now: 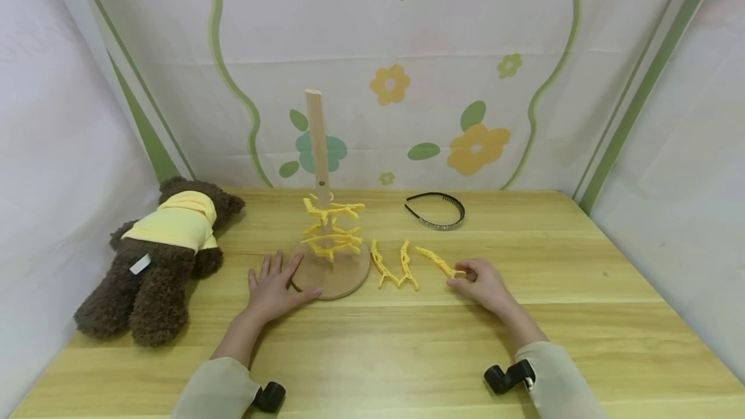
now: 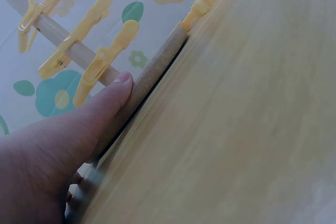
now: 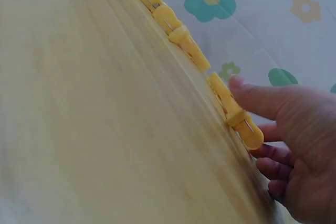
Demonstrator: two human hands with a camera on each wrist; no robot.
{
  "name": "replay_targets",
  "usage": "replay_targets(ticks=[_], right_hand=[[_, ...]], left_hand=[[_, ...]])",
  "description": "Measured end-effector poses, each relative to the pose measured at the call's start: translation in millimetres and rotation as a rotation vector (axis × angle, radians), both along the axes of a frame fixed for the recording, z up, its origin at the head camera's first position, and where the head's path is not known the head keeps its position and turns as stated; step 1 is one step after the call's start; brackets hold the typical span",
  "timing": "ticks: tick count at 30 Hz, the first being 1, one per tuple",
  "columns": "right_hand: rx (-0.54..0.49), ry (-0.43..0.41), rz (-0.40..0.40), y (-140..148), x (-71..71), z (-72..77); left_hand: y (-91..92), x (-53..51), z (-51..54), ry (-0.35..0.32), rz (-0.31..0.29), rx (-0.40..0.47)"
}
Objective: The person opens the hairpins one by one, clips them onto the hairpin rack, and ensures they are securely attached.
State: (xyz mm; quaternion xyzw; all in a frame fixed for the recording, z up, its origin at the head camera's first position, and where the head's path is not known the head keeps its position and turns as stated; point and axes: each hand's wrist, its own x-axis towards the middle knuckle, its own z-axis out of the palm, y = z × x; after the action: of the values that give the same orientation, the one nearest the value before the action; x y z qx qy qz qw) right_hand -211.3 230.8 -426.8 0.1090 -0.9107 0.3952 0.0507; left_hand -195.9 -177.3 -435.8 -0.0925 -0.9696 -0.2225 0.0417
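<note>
Right hand (image 1: 483, 285), thumb and fingers apart; end of a yellow clip (image 1: 436, 262) between them (left hand (image 1: 276, 296) splayed on wooden base (image 1: 342, 283))

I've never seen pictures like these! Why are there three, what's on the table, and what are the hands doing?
There's no robot here, just a person's two bare hands. The big picture comes from a camera on the person's head, looking down. The other two come from little cameras on the left wrist and right wrist, so they look tilted.

On the wooden table are a teddy bear in yellow, a black headband and a wooden stand with yellow clips on its post. Three more clips lie beside it.

The left hand rests on the stand's round base. The right hand is around the end of the nearest clip; I can't tell if it's gripping yet.
</note>
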Motion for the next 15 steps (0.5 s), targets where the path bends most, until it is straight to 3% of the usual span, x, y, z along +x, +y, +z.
replay_targets(ticks=[4,15], right_hand=[[0.077,0.016,0.019,-1.1,0.5,-0.7],[0.116,0.018,0.009,4.1,-0.3,1.4]], left_hand=[[0.2,0.0,-0.2,-0.003,0.0,0.003],[0.4,0.7,0.5,-0.004,0.0,0.009]])
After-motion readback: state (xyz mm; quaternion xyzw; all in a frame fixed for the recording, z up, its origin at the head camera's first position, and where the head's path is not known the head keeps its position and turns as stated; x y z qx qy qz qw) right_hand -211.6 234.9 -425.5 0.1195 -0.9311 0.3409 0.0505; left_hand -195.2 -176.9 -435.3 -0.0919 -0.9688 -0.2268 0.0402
